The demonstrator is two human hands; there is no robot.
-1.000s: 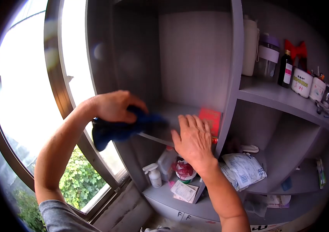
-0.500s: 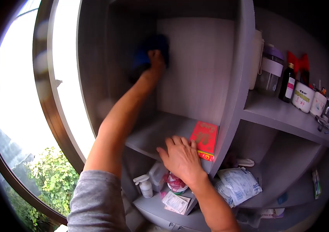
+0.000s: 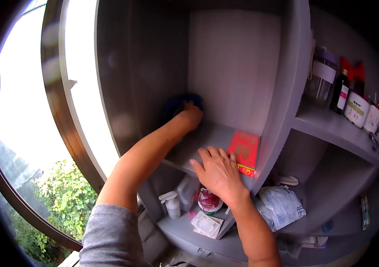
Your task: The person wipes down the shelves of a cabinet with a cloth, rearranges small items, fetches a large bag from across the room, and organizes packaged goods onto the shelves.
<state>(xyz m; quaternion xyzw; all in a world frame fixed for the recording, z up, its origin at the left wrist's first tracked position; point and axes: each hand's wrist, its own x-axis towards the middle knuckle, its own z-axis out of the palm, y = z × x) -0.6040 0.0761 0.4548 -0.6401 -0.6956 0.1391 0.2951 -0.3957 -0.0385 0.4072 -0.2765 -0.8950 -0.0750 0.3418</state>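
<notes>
My left hand (image 3: 190,115) reaches deep into the upper left compartment, its fingers closed on a dark blue cloth (image 3: 171,107). The cloth is pressed at the back left corner, low down near the shelf board; shadow hides its edges and the fingertips. My right hand (image 3: 219,171) lies flat on the front of the same shelf board (image 3: 185,153), fingers spread. Right beside its fingertips lies a red packet with gold print (image 3: 245,149), with a red and yellow packet (image 3: 246,170) under its front end.
Below stand a white spray bottle (image 3: 170,204), a pink-and-white round container (image 3: 208,200) and papers (image 3: 208,224). On the right are a plastic-wrapped parcel (image 3: 283,207), a clear cup with a purple lid (image 3: 322,75) and a dark bottle (image 3: 340,91). A bright window (image 3: 24,111) borders the left.
My left hand has moved the blue cloth down from the upper back wall to the back corner near the shelf board. My right hand stays on the board; the view has shifted slightly.
</notes>
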